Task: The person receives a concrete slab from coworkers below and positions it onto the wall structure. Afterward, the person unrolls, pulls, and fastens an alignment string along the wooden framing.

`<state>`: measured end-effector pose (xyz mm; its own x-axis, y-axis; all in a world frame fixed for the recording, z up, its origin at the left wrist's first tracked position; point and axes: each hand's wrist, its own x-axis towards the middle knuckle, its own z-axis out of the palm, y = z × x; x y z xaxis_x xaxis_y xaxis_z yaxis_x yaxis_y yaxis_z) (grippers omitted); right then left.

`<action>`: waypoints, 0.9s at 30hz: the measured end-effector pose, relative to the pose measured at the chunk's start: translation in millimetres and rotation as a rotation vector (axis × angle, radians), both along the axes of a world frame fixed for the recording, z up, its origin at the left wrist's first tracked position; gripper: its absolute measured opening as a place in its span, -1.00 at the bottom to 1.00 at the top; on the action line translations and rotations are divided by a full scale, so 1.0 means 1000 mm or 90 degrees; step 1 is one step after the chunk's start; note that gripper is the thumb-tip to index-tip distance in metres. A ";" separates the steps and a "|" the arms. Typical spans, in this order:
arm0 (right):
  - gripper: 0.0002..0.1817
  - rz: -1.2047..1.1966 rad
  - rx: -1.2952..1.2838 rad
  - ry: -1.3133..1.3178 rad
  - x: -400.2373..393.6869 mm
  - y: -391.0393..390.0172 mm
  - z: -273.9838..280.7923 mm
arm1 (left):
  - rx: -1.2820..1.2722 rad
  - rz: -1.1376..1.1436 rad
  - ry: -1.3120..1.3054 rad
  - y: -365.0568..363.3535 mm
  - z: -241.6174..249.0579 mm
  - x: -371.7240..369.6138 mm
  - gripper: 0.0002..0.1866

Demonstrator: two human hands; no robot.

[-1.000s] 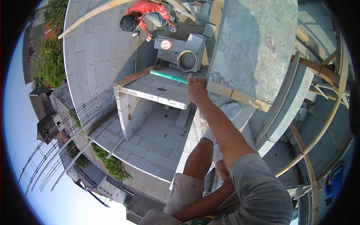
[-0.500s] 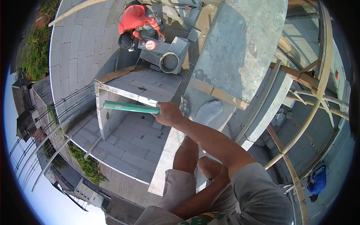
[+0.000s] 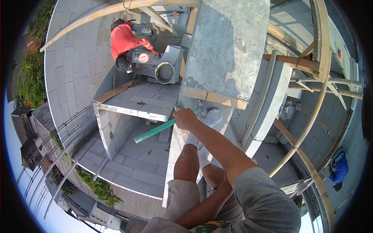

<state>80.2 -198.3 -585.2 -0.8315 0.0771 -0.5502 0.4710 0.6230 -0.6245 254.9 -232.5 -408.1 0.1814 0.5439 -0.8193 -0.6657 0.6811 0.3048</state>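
Note:
My right hand (image 3: pixel 185 118) is closed around a long, straight green bar (image 3: pixel 155 130). The bar slants, its long end toward the lower left over the block floor and a short end out past the hand. Below the hand lies the pale wall top (image 3: pixel 175 151) that runs beside my legs. A foot in a white sock (image 3: pixel 211 117) rests just right of the hand. My left forearm (image 3: pixel 208 202) crosses my lap, and its hand is hidden behind my right arm.
A person in red (image 3: pixel 126 39) bends over blocks by a round bucket (image 3: pixel 164 73) and a pink-and-white container (image 3: pixel 143 58). A grey slab (image 3: pixel 244 50) stands ahead. Bamboo poles (image 3: pixel 311 132) cross at right, where a person in blue (image 3: pixel 339 167) works lower down. Metal rods (image 3: pixel 74 128) jut out at left.
The green bar has swung from nearly level to a slant, its far end lower and closer to me, with its short end now showing beyond my right hand. My view has shifted slightly.

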 end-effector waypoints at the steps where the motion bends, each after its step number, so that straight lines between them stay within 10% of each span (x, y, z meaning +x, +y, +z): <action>1: -0.88 -0.013 0.004 0.003 0.000 -0.006 -0.004 | -0.033 -0.024 -0.005 0.011 0.007 -0.005 -0.68; 21: -0.72 0.012 0.221 0.177 0.035 -0.034 -0.027 | 0.139 -0.363 0.307 0.012 -0.036 -0.026 -0.64; 27: -0.56 -0.518 -0.176 -0.241 0.053 0.023 -0.020 | 0.165 -0.462 0.421 0.010 -0.049 -0.031 -0.64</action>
